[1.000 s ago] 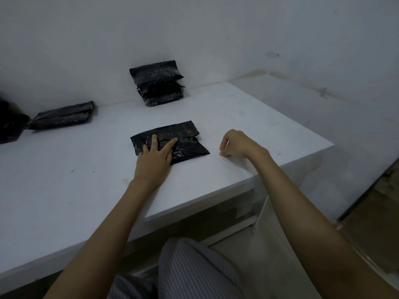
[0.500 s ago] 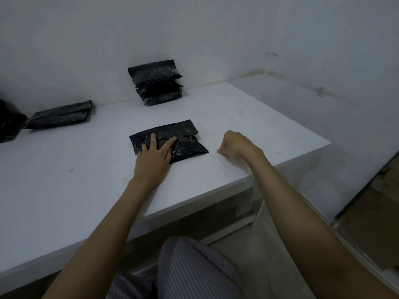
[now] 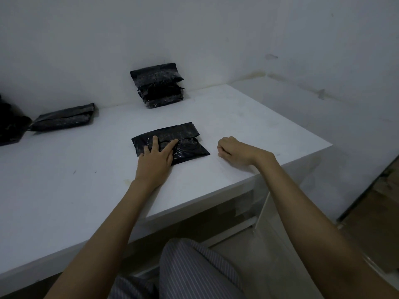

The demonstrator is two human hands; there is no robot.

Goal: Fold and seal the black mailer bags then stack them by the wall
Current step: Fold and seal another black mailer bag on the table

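One folded black mailer bag (image 3: 172,141) is seen lying flat on the white table (image 3: 248,117), near its front edge and roughly midway between the two hands. The left hand (image 3: 155,161) is laid palm-down on the bag's near left part, with its fingers (image 3: 154,141) held straight and spread across the plastic; the bag is pressed rather than gripped. The top flap is folded down over the body of the bag, and its lower edge is met by the index fingertip. The right hand (image 3: 232,148) is rested on the bare tabletop just to the right of the bag, apart from it, with the fingers curled into a loose fist; nothing is seen held in it. A stack of sealed bags (image 3: 158,85) is set against the wall (image 3: 108,39) at the back of the table, well apart from the bag being worked. Another black mailer (image 3: 63,118) is laid flat further left, close to the wall. A dark bundle (image 3: 10,126) is cut off by the left border, and what it is cannot be told. Striped trousers (image 3: 194,275) are visible below the table edge, between the two bare forearms. The lighting is dim and the plastic glossy, so finer creases are not made out.
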